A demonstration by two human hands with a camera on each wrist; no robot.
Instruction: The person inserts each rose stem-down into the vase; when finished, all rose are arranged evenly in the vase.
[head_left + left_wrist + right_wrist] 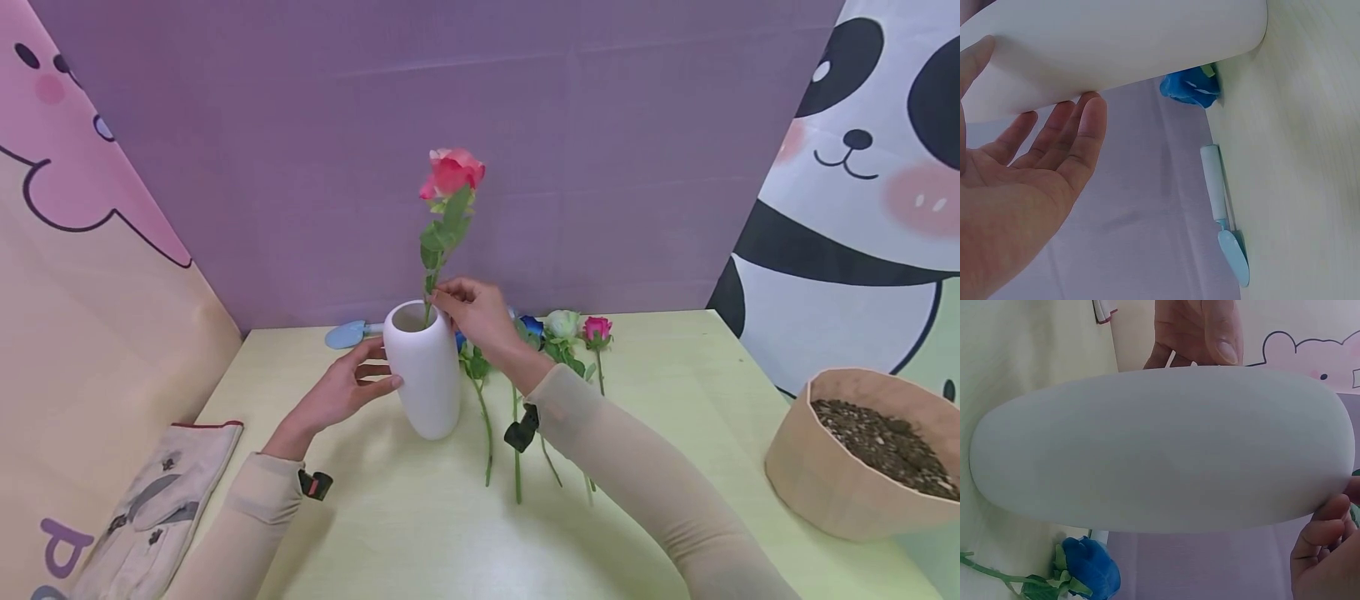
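A white vase (423,379) stands upright on the table, filling much of the right wrist view. My left hand (351,387) is at its left side. In the left wrist view its fingertips (1091,115) touch the vase wall, the fingers fairly straight and not wrapped around it. At the vase's mouth, my right hand (480,317) pinches the stem of a pink rose (453,173). The bloom points up above the rim, and the stem's lower end is hidden inside the vase. In the right wrist view, the right fingers (1325,534) are by the rim.
Right of the vase lie a blue rose (1091,569), a pale green-white rose (562,323) and a dark pink rose (597,330). Behind the vase lies a light blue trowel (347,335). Gloves (161,500) lie at left; a soil-filled planter (817,467) stands at right.
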